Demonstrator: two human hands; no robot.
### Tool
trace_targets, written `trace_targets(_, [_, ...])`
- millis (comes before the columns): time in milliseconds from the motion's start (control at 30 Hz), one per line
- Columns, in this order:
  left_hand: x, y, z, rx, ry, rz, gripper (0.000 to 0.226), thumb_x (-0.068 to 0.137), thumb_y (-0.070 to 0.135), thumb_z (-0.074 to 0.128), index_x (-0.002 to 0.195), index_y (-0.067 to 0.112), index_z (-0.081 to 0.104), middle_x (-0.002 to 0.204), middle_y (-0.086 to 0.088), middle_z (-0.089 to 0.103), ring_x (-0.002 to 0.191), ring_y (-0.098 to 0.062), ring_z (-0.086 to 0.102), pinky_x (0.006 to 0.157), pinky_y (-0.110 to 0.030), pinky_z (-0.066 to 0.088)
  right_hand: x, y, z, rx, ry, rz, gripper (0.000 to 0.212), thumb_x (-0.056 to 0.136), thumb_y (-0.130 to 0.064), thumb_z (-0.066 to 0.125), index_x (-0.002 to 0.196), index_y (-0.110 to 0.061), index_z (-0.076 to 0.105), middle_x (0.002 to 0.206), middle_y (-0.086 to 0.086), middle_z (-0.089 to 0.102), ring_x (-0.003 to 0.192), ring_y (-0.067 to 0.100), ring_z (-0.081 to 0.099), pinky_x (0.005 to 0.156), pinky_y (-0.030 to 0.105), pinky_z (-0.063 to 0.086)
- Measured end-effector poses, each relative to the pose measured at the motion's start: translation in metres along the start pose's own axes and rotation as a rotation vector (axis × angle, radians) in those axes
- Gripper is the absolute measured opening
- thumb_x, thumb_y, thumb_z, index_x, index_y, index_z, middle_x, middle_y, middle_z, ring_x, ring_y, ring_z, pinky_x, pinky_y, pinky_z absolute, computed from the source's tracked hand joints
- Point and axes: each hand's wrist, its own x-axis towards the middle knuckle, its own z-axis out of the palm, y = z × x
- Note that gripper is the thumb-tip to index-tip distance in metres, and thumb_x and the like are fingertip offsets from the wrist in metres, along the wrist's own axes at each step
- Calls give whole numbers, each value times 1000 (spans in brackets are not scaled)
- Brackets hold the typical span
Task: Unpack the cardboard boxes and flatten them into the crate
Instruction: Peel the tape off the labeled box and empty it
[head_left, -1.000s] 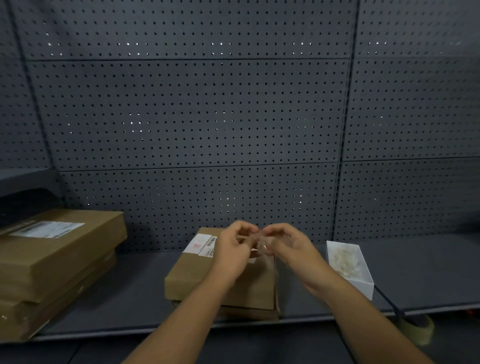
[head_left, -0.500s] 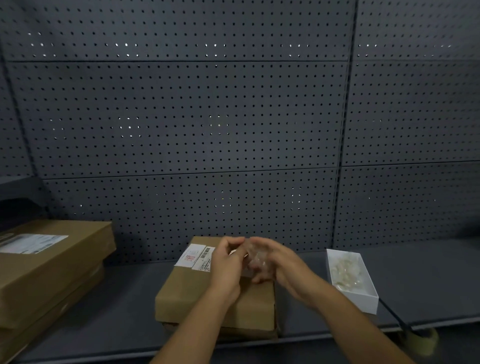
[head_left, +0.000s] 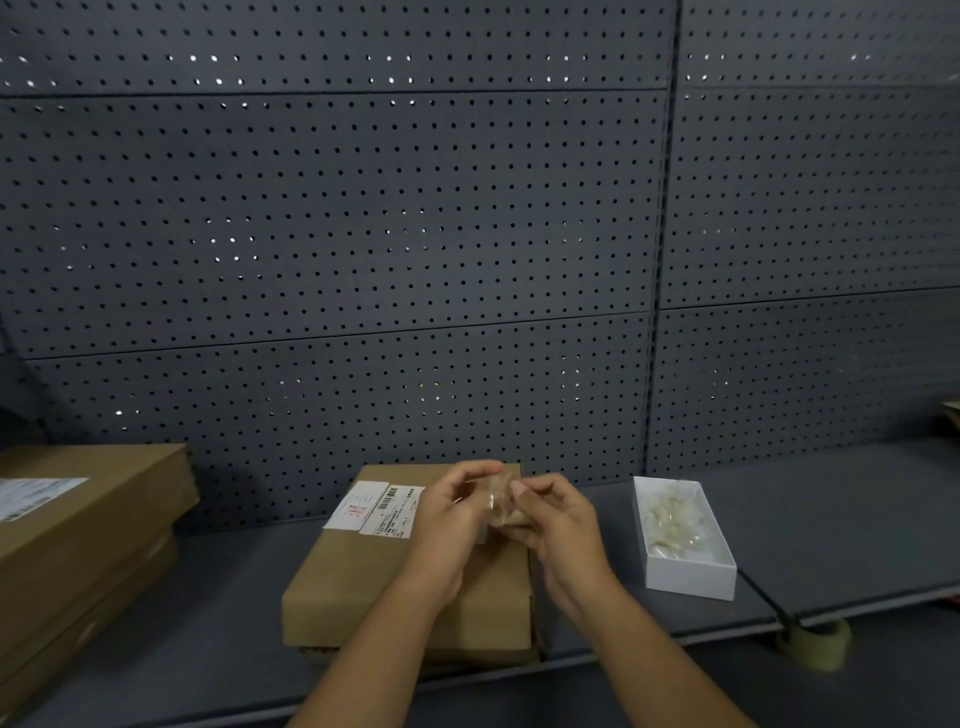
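Shelf (head_left: 831, 519) bears white box (head_left: 691, 577) of clear bits; both hands' fingers (head_left: 524, 488) pinch plastic (head_left: 498, 499).

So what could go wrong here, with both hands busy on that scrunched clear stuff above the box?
Two likely risks. The clear wad, pinched between the left hand and right hand, looks sticky; it may cling to the fingers or drop onto the cardboard box rather than the white tray. The tape roll sits at the shelf front edge, so a forearm could knock it off.
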Motion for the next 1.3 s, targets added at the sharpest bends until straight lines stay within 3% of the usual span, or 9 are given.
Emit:
trace_targets(167, [2,-12,6,343,18,153,9,100,19,69,96,27,74,91,13,75,87,-6,70,77,-25,57,-8,0,-14,80,-54,26,17,99,-15,61,105,-3,72,113,18,74,112,30,70,93,37,56])
trace_targets(333, [2,-10,3,380,43,124,13,100,16,66,92,24,71,87,12,74,84,-7,70,81,-34,59,-10,6,-16,-418,-175,-144,20,99,-19,69,118,-17,68,116,-6,75,113,8,68,96,25,54])
trace_targets(533, [1,-7,3,314,18,91,8,98,24,69,90,25,71,89,6,75,87,-14,72,82,-43,59,-8,7,-18,-195,-77,-67,19,96,-11,71,115,-7,70,111,10,77,109,27,72,94,36,58])
trace_targets(700, [-2,-2,10,563,-193,120,32,98,50,62,84,23,71,83,5,73,83,-15,67,79,-38,52,-11,-17,-42,-91,87,-130,16,92,-4,72,107,-4,74,97,18,77,87,31,74,67,35,62])
trace_targets(833, [1,-7,14,670,-280,132,46,86,76,53,84,34,73,78,2,70,75,-13,62,76,-47,52,-4,-39,-62,-200,96,-134,50,85,-7,81,126,-22,56,91,17,78,78,30,74,61,35,60])
trace_targets(933, [2,-9,15,694,-324,157,17,102,43,60,92,38,73,87,13,73,90,-8,66,88,-42,52,0,-40,-64,-340,124,-164,34,82,-9,85,106,-8,60,79,15,76,63,24,68,54,31,51])
trace_targets(1067, [3,-12,6,658,-346,122,66,86,-23,38,103,31,73,102,13,78,109,1,67,104,-25,48,10,-40,-76,-367,364,-258,18,88,-27,81,87,-17,67,76,8,69,62,18,59,53,29,49])
trace_targets(1233, [1,-8,8,605,-290,45,41,98,0,48,110,32,70,104,20,76,70,7,61,73,-24,46,37,-54,-132,-891,505,-249,16,93,-31,73,78,-25,73,90,7,60,70,14,59,58,24,40])
trace_targets(1300, [2,-11,9,609,-295,61,38,99,3,51,108,33,71,102,20,76,82,6,65,80,-23,47,43,-50,-152,-1087,501,-229,41,96,-18,64,57,-23,54,79,10,52,60,19,49,51,25,30])
